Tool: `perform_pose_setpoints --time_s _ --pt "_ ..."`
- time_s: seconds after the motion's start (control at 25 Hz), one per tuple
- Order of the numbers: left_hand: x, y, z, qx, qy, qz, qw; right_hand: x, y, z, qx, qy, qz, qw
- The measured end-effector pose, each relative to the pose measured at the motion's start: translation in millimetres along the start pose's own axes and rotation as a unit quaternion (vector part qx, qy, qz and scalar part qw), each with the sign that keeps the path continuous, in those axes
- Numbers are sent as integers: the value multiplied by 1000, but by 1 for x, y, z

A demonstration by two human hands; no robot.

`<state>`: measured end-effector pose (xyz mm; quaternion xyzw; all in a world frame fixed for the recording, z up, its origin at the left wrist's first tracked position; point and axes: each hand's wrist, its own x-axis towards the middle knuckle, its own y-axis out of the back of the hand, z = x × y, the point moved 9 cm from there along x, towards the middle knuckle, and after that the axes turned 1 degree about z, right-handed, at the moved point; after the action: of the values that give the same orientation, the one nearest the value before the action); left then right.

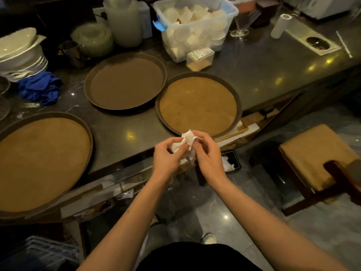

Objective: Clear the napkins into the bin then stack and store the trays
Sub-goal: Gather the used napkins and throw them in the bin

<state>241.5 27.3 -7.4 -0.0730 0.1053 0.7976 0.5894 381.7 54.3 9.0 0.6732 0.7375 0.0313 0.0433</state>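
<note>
Three round brown trays lie on the dark counter: one at the left (11, 126), one at the back middle (88, 89), one at the right (239, 106) by the counter's front edge. None has anything on it. Both hands hold a bunch of white crumpled napkins (187, 140) just off the counter's front edge, in front of the right tray. My left hand (166, 157) grips them from the left, my right hand (209, 155) from the right. Below my right hand stands a small black bin (234, 159) on the floor with white paper in it, partly hidden.
A clear tub of white paper cups (195, 26), a small lidded box (199, 59), stacked white plates (21, 53), a blue cloth (39, 89) and jars stand along the counter's back. A wooden stool (312, 155) stands on the floor at the right.
</note>
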Motion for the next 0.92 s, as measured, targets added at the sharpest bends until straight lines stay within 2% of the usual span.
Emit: perform_pose_setpoints --time_s 0.24,0.48,0.56,0.72,0.92 --pt "-44 -123 8 4 -10 -70 997 -36 127 10 43 -4 54 998" --pt "-82 -220 18 -20 7 -167 986 -60 224 19 105 -6 153 983" --pt "-88 -234 23 -19 -13 -191 981 -63 241 23 109 -15 177 978" --pt "-80 -237 27 -11 -67 -179 981 -61 251 35 159 -41 198 966" --pt "-44 -223 17 -16 -63 -153 986 -46 244 49 240 -108 229 937"
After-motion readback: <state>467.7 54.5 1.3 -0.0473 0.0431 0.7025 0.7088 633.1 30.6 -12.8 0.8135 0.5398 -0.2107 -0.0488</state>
